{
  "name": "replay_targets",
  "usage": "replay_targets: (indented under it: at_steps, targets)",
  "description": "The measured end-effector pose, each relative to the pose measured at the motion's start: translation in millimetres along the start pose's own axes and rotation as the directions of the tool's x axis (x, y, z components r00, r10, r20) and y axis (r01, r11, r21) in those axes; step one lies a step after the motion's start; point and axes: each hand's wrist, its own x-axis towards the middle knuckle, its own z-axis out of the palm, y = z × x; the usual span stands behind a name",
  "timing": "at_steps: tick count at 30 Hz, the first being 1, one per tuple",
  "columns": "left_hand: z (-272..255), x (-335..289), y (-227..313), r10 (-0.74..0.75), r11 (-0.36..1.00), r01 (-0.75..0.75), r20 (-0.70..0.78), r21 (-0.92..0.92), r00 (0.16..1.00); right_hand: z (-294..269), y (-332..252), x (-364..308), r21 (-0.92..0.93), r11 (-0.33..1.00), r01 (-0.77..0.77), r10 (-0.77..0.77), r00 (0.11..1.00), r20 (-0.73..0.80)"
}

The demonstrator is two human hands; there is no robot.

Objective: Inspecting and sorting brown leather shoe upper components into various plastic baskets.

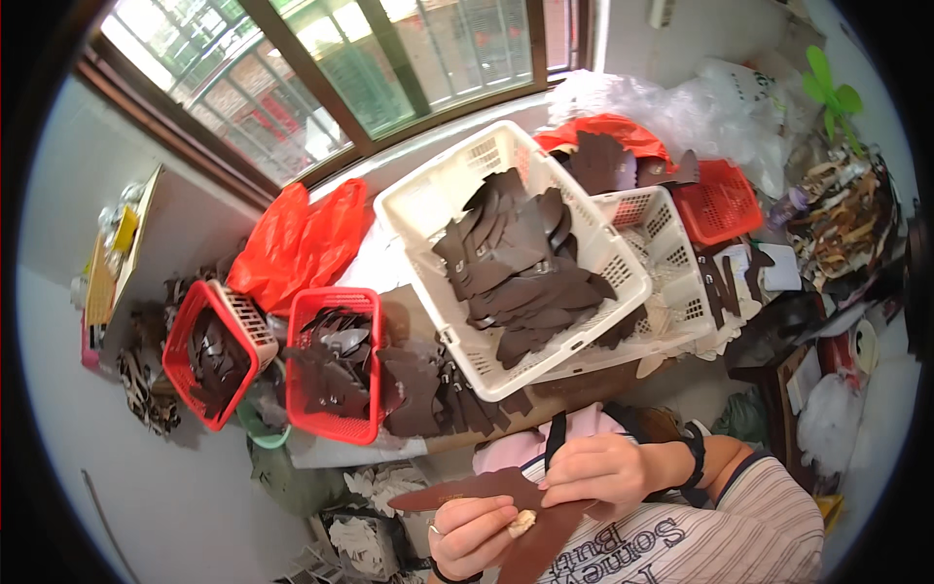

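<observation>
At the lower edge of the view, close to the person's chest, the left hand [474,533] grasps a small pale lump against a dark brown, curved leather piece [486,492], and the right hand [605,469] pinches this piece from above. I judge the work only partly done: the big white plastic basket [443,190] holds many similar pieces, and two red baskets [336,365] hold more.

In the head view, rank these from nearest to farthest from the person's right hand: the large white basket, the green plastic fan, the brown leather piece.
From the right hand:
1. brown leather piece, under its fingers
2. large white basket, up on the table
3. green plastic fan, top right corner
</observation>
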Motion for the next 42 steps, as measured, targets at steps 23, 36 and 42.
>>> replay_targets:
  at_steps: [23, 36, 42]
  targets:
    - [31.0, -74.9, -118.3, -0.857, 0.3, 0.953, 0.428, -0.037, 0.286, -222.3, 211.5, -181.9, 0.254, 0.115, -0.96, 0.962, 0.044, -0.269]
    - [74.2, -214.0, -256.4, -0.948, 0.256, 0.758, 0.001, 0.6, 0.319, -76.0, 200.1, 96.2, -0.354, 0.713, -0.606, 0.585, 0.792, -0.177]
    - [77.4, -192.0, -243.2, -0.981, 0.192, 0.766, 0.129, 0.614, 0.142, -12.7, 281.1, 100.4, -0.917, 0.21, -0.339, 0.935, 0.343, 0.088]
